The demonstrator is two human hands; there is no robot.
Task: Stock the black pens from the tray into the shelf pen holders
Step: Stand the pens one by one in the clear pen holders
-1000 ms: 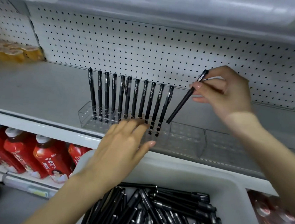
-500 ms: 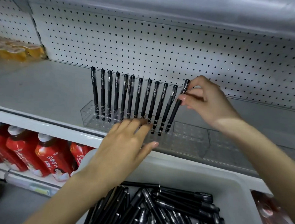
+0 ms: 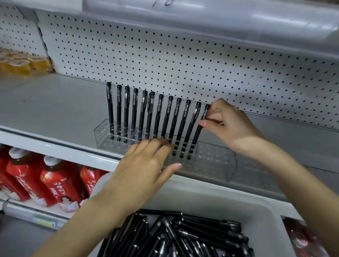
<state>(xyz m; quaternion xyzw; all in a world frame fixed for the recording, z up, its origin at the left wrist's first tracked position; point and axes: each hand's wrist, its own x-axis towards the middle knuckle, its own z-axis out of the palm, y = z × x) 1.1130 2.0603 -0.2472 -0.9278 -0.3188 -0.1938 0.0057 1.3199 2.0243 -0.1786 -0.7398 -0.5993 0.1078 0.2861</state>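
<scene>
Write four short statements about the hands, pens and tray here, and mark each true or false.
1. The right hand pinches the rightmost pen standing in the clear holder. True.
2. The left hand grips a pen. False: it lies open against the holder, holding nothing.
3. The tray is empty. False: many black pens lie in it.
4. Red bottles sit on the shelf below. True.
</scene>
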